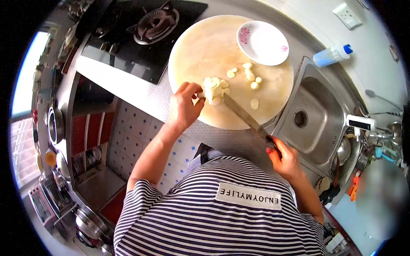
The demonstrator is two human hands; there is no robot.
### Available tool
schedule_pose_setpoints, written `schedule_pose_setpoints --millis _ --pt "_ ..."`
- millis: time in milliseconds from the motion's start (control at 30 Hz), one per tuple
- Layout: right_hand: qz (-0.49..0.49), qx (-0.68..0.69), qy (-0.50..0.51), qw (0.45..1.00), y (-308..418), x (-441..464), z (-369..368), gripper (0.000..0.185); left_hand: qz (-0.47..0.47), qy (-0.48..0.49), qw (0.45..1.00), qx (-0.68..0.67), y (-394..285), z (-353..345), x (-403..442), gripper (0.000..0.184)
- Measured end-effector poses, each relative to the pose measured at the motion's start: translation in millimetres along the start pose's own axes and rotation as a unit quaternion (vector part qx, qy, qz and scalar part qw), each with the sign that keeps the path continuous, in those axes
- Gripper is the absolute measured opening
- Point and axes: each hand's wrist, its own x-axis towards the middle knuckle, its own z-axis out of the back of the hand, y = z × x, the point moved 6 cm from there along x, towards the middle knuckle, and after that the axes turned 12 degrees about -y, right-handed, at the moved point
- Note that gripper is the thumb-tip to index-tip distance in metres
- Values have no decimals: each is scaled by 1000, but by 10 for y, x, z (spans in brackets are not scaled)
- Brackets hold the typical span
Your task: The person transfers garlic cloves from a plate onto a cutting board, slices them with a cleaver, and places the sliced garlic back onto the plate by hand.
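Note:
On a round cutting board (192, 51) lies a small pile of sliced garlic (212, 87). My left hand (184, 104) is at the left side of this pile, its fingers closed in a pinch on a small pale garlic clove (200, 95). The handle of a long kitchen knife (245, 115) is wrapped in my right hand (285, 158). Its blade slants up to the left across the board, with the tip end beside the slices. Several peeled pale cloves (250, 75) and a loose slice (254, 104) lie further right. A white flower-patterned plate (267, 47) sits at the board's far right.
A black gas hob (124, 55) is left of the board. To the right is a steel sink (316, 128) with a tap (361, 122). A blue-capped bottle (331, 56) lies behind the sink, below a wall socket (347, 16). Pots (89, 224) stand at the lower left.

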Motion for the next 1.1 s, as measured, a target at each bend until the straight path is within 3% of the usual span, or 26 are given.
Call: schedule_pose_setpoints --millis 67,133,267,467,600,933,1100 --pt "-76 65 23 995 12 106 -135 34 44 -27 998 -38 106 -6 -216 25" --pt "-61 82 35 994 164 249 -237 29 44 -77 992 -95 125 -45 -273 27" --pt "-114 133 51 983 259 357 -424 26 -18 -99 994 -47 226 -55 -339 23" --pt "-173 145 83 971 297 381 -588 27 -18 -122 990 -71 367 -53 -472 23" --pt "-101 122 62 985 519 490 -572 26 -62 -118 989 -66 362 -7 -522 23" --pt "20 56 87 994 689 567 -594 28 -63 -116 990 -57 299 34 -511 23" --pt "22 34 108 993 737 589 -562 29 -73 -132 987 -52 299 30 -529 26"
